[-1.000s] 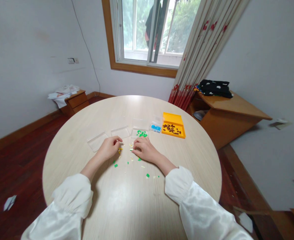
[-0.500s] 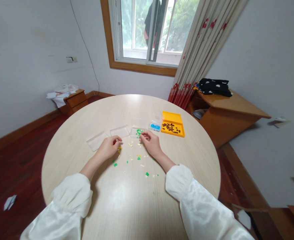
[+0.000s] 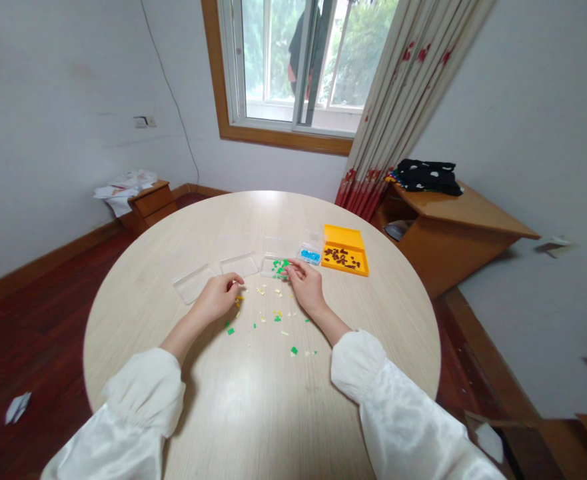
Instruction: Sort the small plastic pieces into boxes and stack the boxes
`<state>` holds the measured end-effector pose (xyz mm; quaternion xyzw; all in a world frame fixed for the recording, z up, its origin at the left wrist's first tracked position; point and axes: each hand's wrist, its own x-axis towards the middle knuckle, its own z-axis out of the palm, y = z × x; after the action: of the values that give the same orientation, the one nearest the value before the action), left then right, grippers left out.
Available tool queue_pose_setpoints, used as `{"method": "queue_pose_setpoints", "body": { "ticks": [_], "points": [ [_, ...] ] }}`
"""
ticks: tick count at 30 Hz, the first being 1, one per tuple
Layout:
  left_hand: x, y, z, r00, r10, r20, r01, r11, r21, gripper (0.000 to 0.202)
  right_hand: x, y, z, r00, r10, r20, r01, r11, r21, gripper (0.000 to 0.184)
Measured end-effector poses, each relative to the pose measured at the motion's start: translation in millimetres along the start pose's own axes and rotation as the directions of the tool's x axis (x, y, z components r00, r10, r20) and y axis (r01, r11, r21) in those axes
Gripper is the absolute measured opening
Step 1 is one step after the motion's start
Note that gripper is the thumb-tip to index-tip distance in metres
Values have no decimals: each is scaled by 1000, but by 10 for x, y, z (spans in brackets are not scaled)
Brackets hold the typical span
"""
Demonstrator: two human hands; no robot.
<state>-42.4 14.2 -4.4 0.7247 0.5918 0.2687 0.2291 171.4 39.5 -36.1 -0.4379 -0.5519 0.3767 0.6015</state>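
My right hand (image 3: 305, 285) reaches to the front right corner of a clear plastic box (image 3: 266, 272) that holds small green toy bricks (image 3: 278, 267). Its index finger and thumb are apart at the bricks, and nothing shows held between them. On the left, my left hand (image 3: 216, 295) rests low over the table with fingers loosely bent and a gap at the thumb; I see nothing in it. Yellow bricks (image 3: 239, 301) lie just beside its fingertips. Between and below the hands are scattered cream pieces (image 3: 261, 291) and loose green bricks (image 3: 294, 350).
Two more clear trays (image 3: 193, 285) stand left of the green bricks' box. To its right are a small clear box of blue bricks (image 3: 310, 256) and an open orange case (image 3: 344, 233) with dark brown pieces (image 3: 340, 256). Everything sits on a round wooden table (image 3: 253, 413).
My right hand has shifted slightly right, its fingers straighter and more spread, so more of the green bricks shows. My left hand has stayed in place.
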Motion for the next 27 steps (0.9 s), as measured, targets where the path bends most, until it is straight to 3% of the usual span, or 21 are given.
{"method": "queue_pose_setpoints", "body": {
  "ticks": [7, 22, 25, 27],
  "points": [
    [-4, 12, -12, 1000, -2, 1, 2, 1000, 16, 28, 34, 29, -5, 996, 39, -79, -36, 999, 32, 43],
    [-5, 89, -96, 999, -50, 6, 50, 998, -41, 25, -39, -6, 2, 993, -104, 47, 108, 990, -92, 31],
    [3, 76, -82, 999, -39, 12, 40, 998, -54, 24, -67, -90, 0, 974, -205, 92, 220, 954, -206, 25],
    [11, 54, -63, 1000, -27, 5, 27, 998, -56, 25, -119, -198, 13, 921, -317, 224, 373, 884, -282, 18]
  ]
}}
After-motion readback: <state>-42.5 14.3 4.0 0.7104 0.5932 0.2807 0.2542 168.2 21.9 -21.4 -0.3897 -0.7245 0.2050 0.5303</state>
